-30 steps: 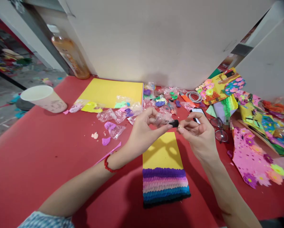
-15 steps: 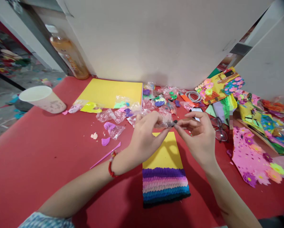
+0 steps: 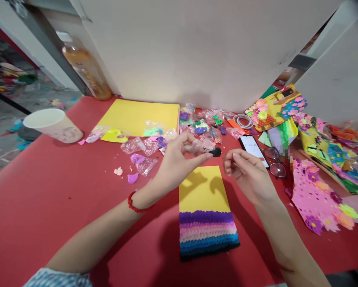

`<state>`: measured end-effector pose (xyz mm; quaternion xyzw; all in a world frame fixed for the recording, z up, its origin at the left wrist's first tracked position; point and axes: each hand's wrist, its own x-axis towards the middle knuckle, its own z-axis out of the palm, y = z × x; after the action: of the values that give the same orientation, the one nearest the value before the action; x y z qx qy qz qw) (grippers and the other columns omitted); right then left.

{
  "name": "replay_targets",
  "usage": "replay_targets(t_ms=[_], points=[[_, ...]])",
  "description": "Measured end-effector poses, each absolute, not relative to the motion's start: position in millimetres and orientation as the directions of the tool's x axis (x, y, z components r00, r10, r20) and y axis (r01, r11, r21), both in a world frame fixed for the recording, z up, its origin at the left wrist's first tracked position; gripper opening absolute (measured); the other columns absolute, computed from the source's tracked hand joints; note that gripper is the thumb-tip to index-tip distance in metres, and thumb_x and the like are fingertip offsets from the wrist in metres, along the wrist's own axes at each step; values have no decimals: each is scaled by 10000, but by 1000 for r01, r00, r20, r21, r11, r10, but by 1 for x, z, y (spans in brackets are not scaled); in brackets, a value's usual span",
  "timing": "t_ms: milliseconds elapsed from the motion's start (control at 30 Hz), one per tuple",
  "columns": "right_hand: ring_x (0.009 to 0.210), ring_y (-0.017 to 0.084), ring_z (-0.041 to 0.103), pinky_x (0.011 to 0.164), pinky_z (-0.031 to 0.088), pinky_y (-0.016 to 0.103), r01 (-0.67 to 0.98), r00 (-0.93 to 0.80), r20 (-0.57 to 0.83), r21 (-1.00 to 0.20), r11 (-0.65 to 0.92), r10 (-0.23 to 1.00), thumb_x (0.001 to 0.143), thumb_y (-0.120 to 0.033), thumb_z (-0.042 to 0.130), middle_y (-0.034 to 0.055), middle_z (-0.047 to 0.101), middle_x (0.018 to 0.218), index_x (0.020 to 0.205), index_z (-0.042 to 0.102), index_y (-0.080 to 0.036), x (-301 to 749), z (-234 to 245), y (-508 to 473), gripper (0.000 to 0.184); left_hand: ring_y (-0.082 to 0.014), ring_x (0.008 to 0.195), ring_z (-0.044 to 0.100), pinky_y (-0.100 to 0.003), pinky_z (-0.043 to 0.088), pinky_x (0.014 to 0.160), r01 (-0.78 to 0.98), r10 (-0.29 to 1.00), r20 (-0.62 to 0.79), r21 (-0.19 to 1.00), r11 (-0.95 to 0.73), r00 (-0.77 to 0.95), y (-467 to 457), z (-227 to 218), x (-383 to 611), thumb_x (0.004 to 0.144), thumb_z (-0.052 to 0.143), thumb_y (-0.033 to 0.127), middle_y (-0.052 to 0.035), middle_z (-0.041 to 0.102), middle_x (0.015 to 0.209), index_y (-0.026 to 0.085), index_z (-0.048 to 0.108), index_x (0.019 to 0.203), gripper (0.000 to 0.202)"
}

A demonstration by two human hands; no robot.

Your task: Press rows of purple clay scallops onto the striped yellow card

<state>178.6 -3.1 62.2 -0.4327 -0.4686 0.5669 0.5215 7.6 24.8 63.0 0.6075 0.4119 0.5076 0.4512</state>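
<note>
My left hand (image 3: pixel 179 161) pinches a lump of black clay (image 3: pixel 216 152) that sticks out of a small clear plastic bag (image 3: pixel 201 147), held above the table. A short way to the right, my right hand (image 3: pixel 246 175) has its fingertips pinched together; whether a bit of clay sits between them I cannot make out. Below both hands lies a yellow card (image 3: pixel 204 189) whose near part is covered with rows of purple, pink, blue and black clay scales (image 3: pixel 208 234).
On the red table (image 3: pixel 47 199) lie several small clay bags (image 3: pixel 143 161), a yellow sheet (image 3: pixel 138 115), a paper cup (image 3: pixel 51 124), a bottle (image 3: pixel 86 67), a phone (image 3: pixel 253 147), glasses (image 3: pixel 276 161) and finished craft pictures (image 3: pixel 319 187) at the right. A white wall (image 3: pixel 196 48) stands behind.
My hands were together on the black clay and have come apart. The right hand moved right and down, away from the lump, which stays with the bag in my left hand.
</note>
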Motion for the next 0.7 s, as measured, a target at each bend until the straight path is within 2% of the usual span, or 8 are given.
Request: replay_targets(t_ms=[133, 233, 300, 400, 533, 600, 700], points=[[454, 55, 462, 430, 367, 190, -147, -164, -32, -988, -56, 986, 770, -351, 626, -33, 554, 556, 738, 657, -190, 174, 63, -2, 167, -86, 547, 492, -219, 396, 535, 117, 904, 402, 900, -419, 148, 20, 59, 10, 688, 650, 124, 64, 463, 600, 199, 382, 671, 279], [471, 66, 477, 454, 381, 205, -44, -148, 15, -999, 9, 989, 788, -364, 606, -31, 560, 564, 761, 645, -186, 172, 64, -2, 184, -103, 561, 504, -260, 399, 585, 312, 808, 573, 749, -585, 139, 19, 55, 10, 699, 631, 115, 55, 500, 613, 202, 396, 676, 252], [488, 66, 477, 469, 384, 203, 2, -121, 55, -998, 55, 991, 804, -355, 592, -36, 554, 576, 807, 642, -196, 173, 65, -3, 166, -116, 576, 512, -285, 394, 617, 405, 762, 635, 667, -625, 129, 20, 52, 10, 708, 625, 118, 49, 516, 615, 203, 413, 682, 231], [480, 60, 443, 445, 358, 188, -3, -83, 65, -998, 65, 994, 814, -342, 581, -46, 523, 565, 815, 630, -211, 178, 67, -4, 139, -123, 592, 542, -279, 405, 605, 357, 803, 586, 731, -582, 109, 22, 51, 9, 716, 623, 131, 44, 520, 626, 204, 404, 690, 232], [446, 60, 414, 409, 344, 195, -95, -96, -8, -995, -17, 995, 782, -357, 590, -43, 520, 570, 759, 591, -209, 180, 69, -2, 150, -96, 547, 525, -232, 406, 538, 205, 877, 470, 853, -480, 96, 22, 55, 10, 689, 643, 137, 62, 485, 597, 204, 385, 684, 267], [484, 66, 458, 454, 398, 207, -123, -94, 4, -992, -8, 996, 764, -324, 597, -35, 553, 632, 785, 579, -213, 179, 67, -1, 114, -83, 533, 506, -216, 407, 521, 134, 904, 414, 895, -425, 104, 22, 57, 11, 674, 655, 136, 68, 470, 590, 200, 385, 676, 278], [611, 78, 538, 584, 476, 226, -113, -61, 98, -990, 90, 993, 735, -238, 629, -26, 589, 757, 829, 550, -224, 176, 63, 0, 124, -79, 545, 506, -210, 412, 526, 68, 939, 324, 940, -333, 118, 23, 57, 11, 660, 666, 131, 68, 455, 588, 194, 390, 667, 283]])
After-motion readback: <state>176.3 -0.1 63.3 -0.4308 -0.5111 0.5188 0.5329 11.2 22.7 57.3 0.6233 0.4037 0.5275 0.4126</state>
